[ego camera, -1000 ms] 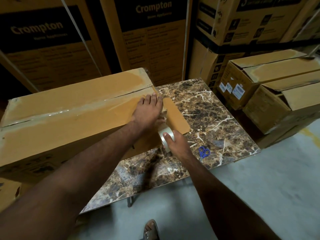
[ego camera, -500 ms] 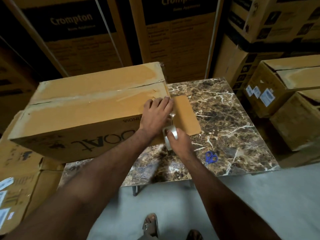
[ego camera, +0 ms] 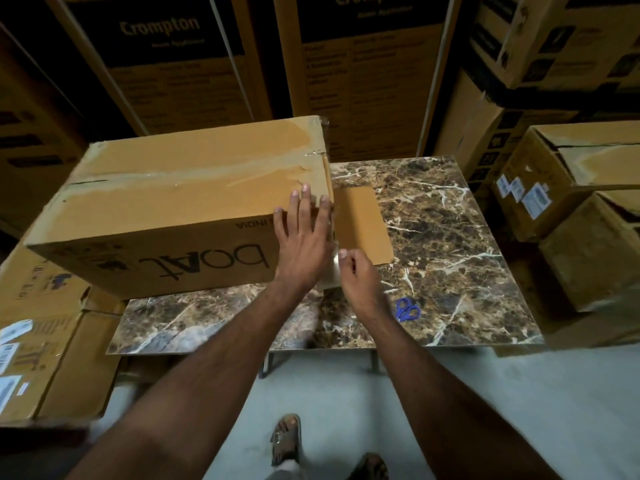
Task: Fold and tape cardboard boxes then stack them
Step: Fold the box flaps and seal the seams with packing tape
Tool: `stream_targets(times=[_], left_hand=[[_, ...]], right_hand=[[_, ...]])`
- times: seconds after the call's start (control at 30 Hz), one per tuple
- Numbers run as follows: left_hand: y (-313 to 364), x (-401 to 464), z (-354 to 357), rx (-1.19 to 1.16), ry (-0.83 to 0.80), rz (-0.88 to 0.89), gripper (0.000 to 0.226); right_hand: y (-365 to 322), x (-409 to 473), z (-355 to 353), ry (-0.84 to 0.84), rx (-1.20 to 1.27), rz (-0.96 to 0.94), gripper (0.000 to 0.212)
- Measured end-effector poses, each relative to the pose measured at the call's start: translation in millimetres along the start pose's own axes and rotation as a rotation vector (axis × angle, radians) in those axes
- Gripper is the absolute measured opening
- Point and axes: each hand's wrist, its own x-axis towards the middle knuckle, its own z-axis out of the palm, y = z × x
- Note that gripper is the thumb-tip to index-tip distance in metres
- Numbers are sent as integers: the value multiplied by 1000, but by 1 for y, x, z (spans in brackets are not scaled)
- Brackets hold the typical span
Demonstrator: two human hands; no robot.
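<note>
Lying lengthwise across the left part of the brown marble-patterned table (ego camera: 450, 244), the long tan cardboard box (ego camera: 180, 209) runs from the left edge of the table to about its middle, and its right end is where both hands meet. A strip of clear tape runs along the top seam on the same long axis. The left hand (ego camera: 304, 237) rests flat on the box's near right corner, fingers straight and spread over the edge between top and front face. The right hand (ego camera: 356, 278) sits just beside it, lower and nearer the person, fingers curled round a roll of clear tape (ego camera: 330, 271) that shows only as a pale sliver between the two hands. Beyond the box's end a loose brown cardboard flap (ego camera: 360, 226) lies flat on the marble.

As a judgement, the coming move turns on that right end: the tape must go down the end face, crosswise to the box's length, and the right hand is the nearer one to do it while the left steadies the corner. Small blue-handled scissors (ego camera: 408, 310) lie on the table just right of the right wrist, within easy reach for the cut.
</note>
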Motion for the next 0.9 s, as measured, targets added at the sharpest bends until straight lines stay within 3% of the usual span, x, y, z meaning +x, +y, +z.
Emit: stream_targets(times=[0.07, 0.13, 0.23, 0.3, 0.47, 0.6, 0.73, 0.9], left_hand=[[8, -18, 4, -56, 129, 18, 81], [24, -34, 14, -103, 195, 112, 71], [52, -58, 25, -178, 101, 224, 58], [65, -67, 32, -204, 20, 231, 54], [79, -72, 42, -210, -60, 227, 51], [77, -75, 43, -226, -52, 203, 49], [71, -74, 39, -244, -1, 161, 41], [57, -72, 33, -264, 41, 51, 34]], right_hand=[[20, -2, -11, 105, -98, -80, 17], [53, -4, -34, 103, -300, -70, 15], [108, -18, -75, -54, -704, -7, 39], [131, -25, -93, -213, -832, -55, 52], [136, -23, -110, -390, -930, -123, 48], [133, -30, -110, -387, -1060, -196, 35], [126, -28, -103, -389, -1119, -163, 59], [122, -34, -97, -403, -1258, -167, 49]])
